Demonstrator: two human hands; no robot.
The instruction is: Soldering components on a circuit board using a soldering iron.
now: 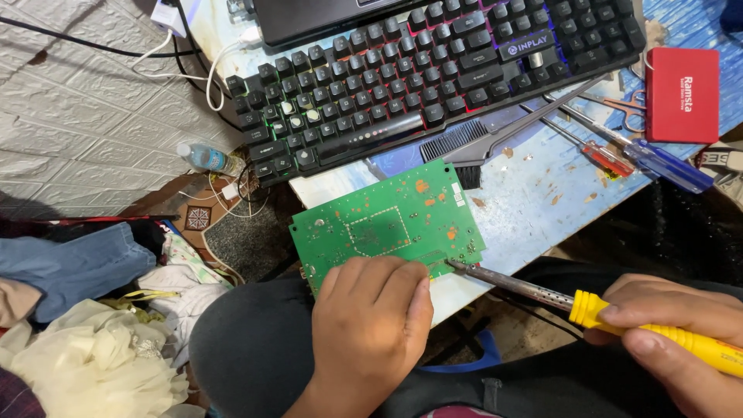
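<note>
A green circuit board (387,217) lies at the near edge of a worn blue-white table (526,201), solder side up. My left hand (371,325) grips its near edge with fingers curled over the board. My right hand (681,340) holds a soldering iron (588,306) by its yellow handle. The iron's metal tip touches the board's near right corner.
A black keyboard (433,73) fills the far side of the table. A black brush (472,143), two screwdrivers (619,147), small scissors (627,101) and a red flat box (683,94) lie at the right. Clothes (93,325) and a plastic bottle (207,159) sit on the floor at left.
</note>
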